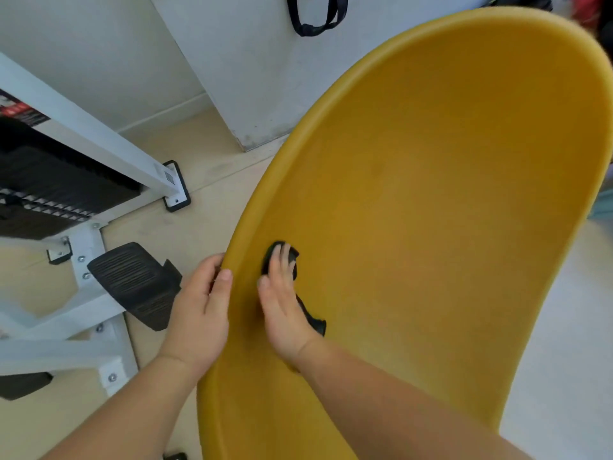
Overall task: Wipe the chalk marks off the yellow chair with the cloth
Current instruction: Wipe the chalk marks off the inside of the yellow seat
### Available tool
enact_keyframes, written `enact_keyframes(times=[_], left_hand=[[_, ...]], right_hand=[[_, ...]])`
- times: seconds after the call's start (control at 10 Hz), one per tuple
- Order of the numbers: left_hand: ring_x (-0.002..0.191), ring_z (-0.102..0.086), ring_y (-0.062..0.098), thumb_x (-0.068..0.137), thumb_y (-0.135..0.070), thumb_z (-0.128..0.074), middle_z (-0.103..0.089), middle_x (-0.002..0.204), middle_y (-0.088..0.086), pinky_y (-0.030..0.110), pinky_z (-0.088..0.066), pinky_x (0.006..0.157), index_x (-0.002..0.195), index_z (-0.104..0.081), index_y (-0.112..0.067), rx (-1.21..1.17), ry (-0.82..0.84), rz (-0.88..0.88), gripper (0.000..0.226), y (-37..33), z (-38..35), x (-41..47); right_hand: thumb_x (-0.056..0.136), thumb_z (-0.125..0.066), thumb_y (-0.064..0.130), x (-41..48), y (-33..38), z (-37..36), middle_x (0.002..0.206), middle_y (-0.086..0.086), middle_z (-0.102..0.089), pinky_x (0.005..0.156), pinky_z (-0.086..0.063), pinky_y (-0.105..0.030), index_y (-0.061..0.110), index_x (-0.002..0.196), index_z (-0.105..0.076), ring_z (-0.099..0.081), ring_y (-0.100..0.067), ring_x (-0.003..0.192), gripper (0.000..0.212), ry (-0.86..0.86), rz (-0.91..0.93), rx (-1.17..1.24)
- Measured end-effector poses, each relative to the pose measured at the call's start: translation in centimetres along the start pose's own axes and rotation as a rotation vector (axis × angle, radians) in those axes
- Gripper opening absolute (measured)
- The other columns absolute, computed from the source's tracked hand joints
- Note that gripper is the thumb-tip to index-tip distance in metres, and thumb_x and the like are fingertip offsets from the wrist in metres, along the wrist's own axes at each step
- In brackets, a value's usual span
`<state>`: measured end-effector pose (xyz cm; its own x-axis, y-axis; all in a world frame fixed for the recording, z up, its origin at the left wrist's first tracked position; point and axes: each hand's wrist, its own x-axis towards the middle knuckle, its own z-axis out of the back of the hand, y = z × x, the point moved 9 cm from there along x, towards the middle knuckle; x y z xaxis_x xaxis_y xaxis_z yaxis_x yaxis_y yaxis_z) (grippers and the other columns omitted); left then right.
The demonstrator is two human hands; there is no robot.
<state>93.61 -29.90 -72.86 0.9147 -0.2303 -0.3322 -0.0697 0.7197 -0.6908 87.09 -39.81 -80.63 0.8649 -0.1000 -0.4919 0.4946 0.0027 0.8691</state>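
The yellow chair [431, 194] fills the right half of the view, its smooth plastic shell facing me. My left hand [199, 303] grips the shell's left rim, thumb on the front and fingers curled behind it. My right hand [282, 300] lies flat on the shell near that rim, with straight fingers pressing a small black cloth [315, 322] against the plastic. Parts of the cloth show beyond the fingertips and beside the wrist. I can make out no chalk marks on the visible yellow surface.
A white metal exercise machine [83, 267] with black pedals stands on the beige floor at the left, close to my left hand. A white wall corner [252, 94] rises behind the chair, and a black strap [315, 24] hangs at the top.
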Motion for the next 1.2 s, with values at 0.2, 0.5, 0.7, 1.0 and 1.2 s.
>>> enact_keyframes(times=[0.2,0.5,0.7,1.0,1.2], left_hand=[[0.107,-0.054,0.014,0.103,-0.042,-0.032,-0.057,0.115,-0.005,0.035,-0.045,0.093,0.13,-0.052,-0.025,0.063,-0.036,-0.073,0.038,-0.1,-0.1,0.1],[0.108,-0.054,0.011,0.1,-0.052,-0.032,-0.058,0.121,-0.004,0.033,-0.047,0.093,0.132,-0.051,-0.024,0.032,-0.033,-0.077,0.046,-0.2,0.1,-0.3],[0.103,-0.055,0.007,0.103,-0.039,-0.036,-0.059,0.117,-0.008,0.025,-0.044,0.086,0.128,-0.051,-0.029,0.016,-0.002,-0.067,0.03,0.1,-0.1,-0.1],[0.1,-0.054,0.012,0.103,-0.04,-0.038,-0.055,0.109,-0.008,0.031,-0.047,0.087,0.115,-0.047,-0.032,0.043,-0.022,-0.045,0.018,1.3,0.4,-1.7],[0.109,-0.047,0.01,0.1,-0.043,-0.04,-0.052,0.113,-0.011,0.027,-0.041,0.096,0.126,-0.054,-0.023,0.129,-0.009,-0.016,0.035,4.9,3.2,-5.5]], right_hand=[[0.076,0.002,0.068,10.1,10.6,11.2,0.172,-0.014,0.008,0.125,0.002,-0.061,0.009,0.163,-0.007,0.011,-0.031,0.158,0.106,-0.322,0.076,0.008],[0.106,-0.022,0.056,-0.7,-2.1,-1.6,0.161,0.023,0.03,0.128,0.008,-0.043,0.039,0.156,0.018,0.026,-0.006,0.152,0.066,-0.083,-0.069,0.133],[0.082,-0.009,0.07,0.9,-1.3,0.7,0.172,0.0,0.012,0.126,0.001,-0.055,0.02,0.164,0.002,0.011,-0.025,0.159,0.096,-0.077,-0.25,0.08],[0.103,-0.055,0.042,7.7,10.1,7.7,0.171,0.016,0.008,0.128,-0.016,-0.046,0.035,0.162,0.008,-0.003,-0.013,0.158,0.087,-0.378,0.002,0.165],[0.1,-0.06,0.039,7.9,10.1,1.4,0.171,0.012,-0.011,0.123,-0.031,-0.047,0.039,0.162,0.001,-0.022,-0.019,0.155,0.087,-0.261,0.029,0.044]])
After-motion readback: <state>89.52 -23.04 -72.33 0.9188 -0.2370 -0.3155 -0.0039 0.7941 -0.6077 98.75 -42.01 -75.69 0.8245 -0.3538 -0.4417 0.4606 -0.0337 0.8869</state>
